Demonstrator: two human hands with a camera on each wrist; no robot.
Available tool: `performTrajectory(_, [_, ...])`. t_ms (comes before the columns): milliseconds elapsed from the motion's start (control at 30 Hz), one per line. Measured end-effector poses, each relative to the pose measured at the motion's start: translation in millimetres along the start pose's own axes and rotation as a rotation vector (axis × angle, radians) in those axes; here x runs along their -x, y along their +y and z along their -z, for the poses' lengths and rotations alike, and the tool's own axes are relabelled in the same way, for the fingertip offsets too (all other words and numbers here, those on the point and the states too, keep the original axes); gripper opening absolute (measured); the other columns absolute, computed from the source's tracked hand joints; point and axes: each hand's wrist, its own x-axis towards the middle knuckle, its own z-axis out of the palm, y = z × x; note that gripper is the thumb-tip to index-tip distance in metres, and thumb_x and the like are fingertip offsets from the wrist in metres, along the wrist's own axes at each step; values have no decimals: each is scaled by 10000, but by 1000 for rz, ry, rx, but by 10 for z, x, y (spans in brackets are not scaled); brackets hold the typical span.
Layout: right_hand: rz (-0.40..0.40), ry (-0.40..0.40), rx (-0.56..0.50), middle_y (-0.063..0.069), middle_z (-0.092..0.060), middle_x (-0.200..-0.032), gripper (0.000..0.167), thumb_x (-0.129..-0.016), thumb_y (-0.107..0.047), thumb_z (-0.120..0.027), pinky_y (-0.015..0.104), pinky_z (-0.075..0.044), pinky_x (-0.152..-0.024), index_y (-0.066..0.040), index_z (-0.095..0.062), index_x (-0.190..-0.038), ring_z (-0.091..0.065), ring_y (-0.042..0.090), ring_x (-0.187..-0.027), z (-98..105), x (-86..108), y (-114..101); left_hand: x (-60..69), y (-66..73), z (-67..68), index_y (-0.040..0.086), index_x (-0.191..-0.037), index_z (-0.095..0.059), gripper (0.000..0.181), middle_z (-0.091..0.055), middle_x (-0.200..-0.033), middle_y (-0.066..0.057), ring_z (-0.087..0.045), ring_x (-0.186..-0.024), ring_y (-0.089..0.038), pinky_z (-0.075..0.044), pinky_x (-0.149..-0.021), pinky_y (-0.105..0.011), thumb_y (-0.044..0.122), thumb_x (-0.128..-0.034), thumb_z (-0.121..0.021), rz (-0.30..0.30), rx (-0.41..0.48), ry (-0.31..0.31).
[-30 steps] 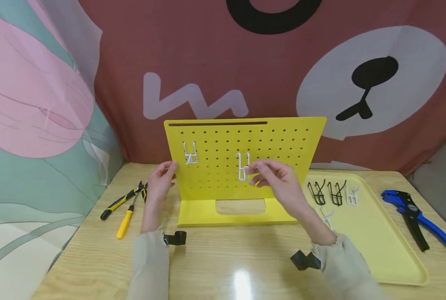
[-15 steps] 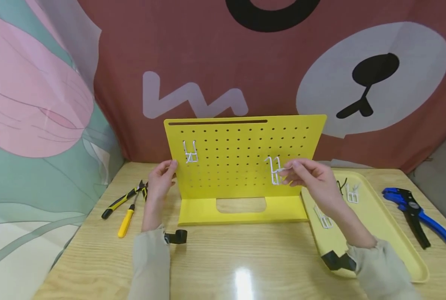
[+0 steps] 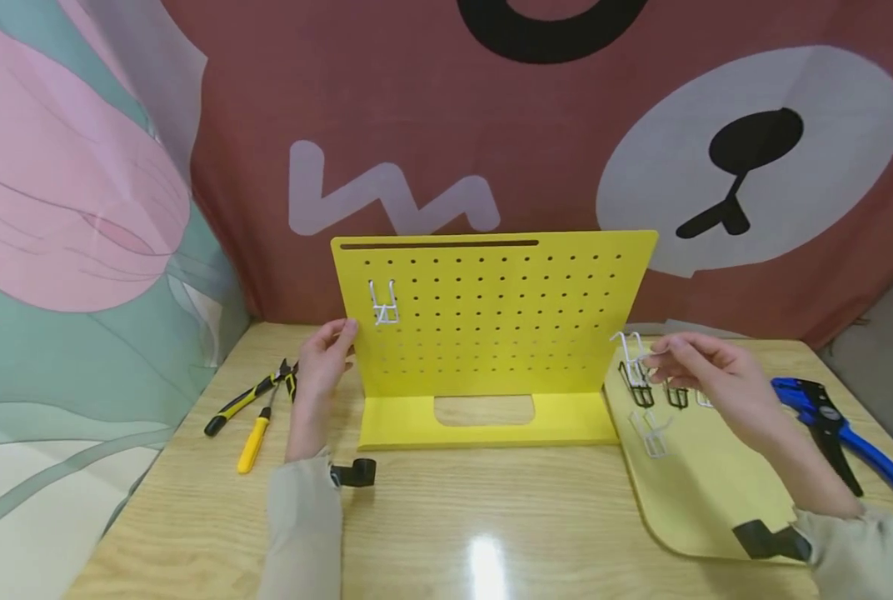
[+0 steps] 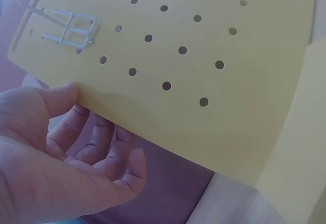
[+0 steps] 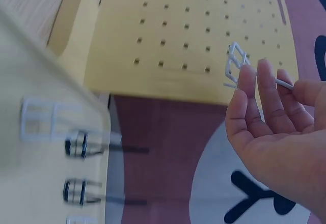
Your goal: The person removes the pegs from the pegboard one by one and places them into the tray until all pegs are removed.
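Note:
A yellow pegboard [image 3: 491,358] stands upright on the table. My left hand [image 3: 325,357] grips its left edge, thumb on the front face and fingers behind, as the left wrist view also shows. One white wire hook [image 3: 384,303] hangs at the board's upper left. Off the board's right side, my right hand [image 3: 716,379] pinches another white wire hook [image 5: 236,63] between thumb and fingers, above the tray [image 3: 716,517]. In that tray lie two black wire hooks [image 3: 636,387] and a white hook [image 3: 651,433]; a further white one is mostly hidden behind my right hand.
Pliers [image 3: 244,407] with black-and-yellow handles and a yellow-handled screwdriver [image 3: 254,442] lie left of the board. A blue-and-black wire stripper [image 3: 829,425] lies right of the tray. A printed cloth [image 3: 416,100] hangs behind the table.
My right hand has moved right with the white wire hook, from in front of the board's middle to above the tray. The left hand keeps its grip on the board's edge.

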Motion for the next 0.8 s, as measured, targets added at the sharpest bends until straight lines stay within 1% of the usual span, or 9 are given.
performTrajectory(133, [-46, 7, 114, -39, -720, -938, 231, -1033, -156, -437, 196, -523, -683, -100, -655, -1088, -677, 99, -808, 187, 80, 64, -9, -10, 14, 62, -1253, -581, 426, -571, -1204, -99, -548, -1011, -204, -414, -923, -424, 380, -971, -554, 6, -1, 4])
performTrajectory(267, [-58, 28, 125, -33, -723, -912, 229, -1033, -135, -434, 191, -519, -669, -91, -654, -1074, -675, 74, -802, 416, 187, 161, -23, -18, 12, 70, -1251, -585, 422, -571, -1219, -101, -550, -1029, -216, -426, -904, -394, 382, -969, -558, 6, -4, 1])
performTrajectory(333, [-68, 40, 156, -39, -722, -898, 226, -1032, -120, -431, 187, -513, -659, -88, -653, -1059, -673, 64, -795, 531, 248, 233, -26, -12, 8, 72, -1262, -582, 445, -571, -1232, -102, -553, -1046, -218, -428, -890, -371, 402, -964, -558, 1, -13, -5])
performTrajectory(367, [-84, 45, 172, -43, -722, -888, 225, -1033, -121, -431, 190, -510, -651, -89, -653, -1055, -672, 59, -790, 583, 280, 273, -28, -12, 6, 74, -1262, -583, 446, -572, -1233, -103, -553, -1053, -222, -428, -883, -364, 404, -964, -558, 0, -18, -7])
performTrajectory(433, [-140, 55, 228, -66, -718, -874, 223, -1035, -147, -433, 192, -507, -642, -134, -656, -1040, -666, 45, -782, 663, 343, 360, -29, -11, 6, 77, -1265, -581, 450, -573, -1236, -103, -553, -1066, -228, -428, -882, -359, 410, -963, -557, 2, -22, -10])
performTrajectory(500, [-207, 47, 275, -78, -711, -868, 224, -1040, -192, -427, 203, -507, -640, -172, -650, -1036, -660, 40, -783, 710, 397, 455, -31, -9, 6, 79, -1266, -580, 450, -572, -1239, -103, -552, -1073, -232, -426, -880, -357, 411, -963, -557, 2, -26, -12])
performTrajectory(600, [-291, 17, 268, -64, -709, -877, 231, -1042, -218, -422, 234, -522, -655, -203, -653, -1044, -663, 71, -793, 725, 467, 596, -38, -18, 8, 78, -1260, -583, 436, -574, -1234, -105, -553, -1063, -233, -428, -875, -353, 399, -965, -559, 3, -21, -7])
performTrajectory(700, [-333, -7, 252, -60, -707, -887, 242, -1043, -220, -425, 258, -531, -664, -196, -666, -1045, -669, 105, -793, 695, 504, 718, -41, -24, 11, 75, -1255, -586, 434, -577, -1228, -105, -555, -1040, -220, -431, -859, -343, 397, -965, -560, 2, -22, -2])
performTrajectory(800, [-358, -3, 239, -67, -709, -878, 249, -1038, -225, -441, 266, -533, -656, -170, -683, -1036, -671, 113, -778, 656, 527, 806, -36, -25, 18, 76, -1250, -588, 427, -579, -1216, -100, -554, -1019, -205, -432, -850, -336, 394, -965, -561, 4, -21, 0])
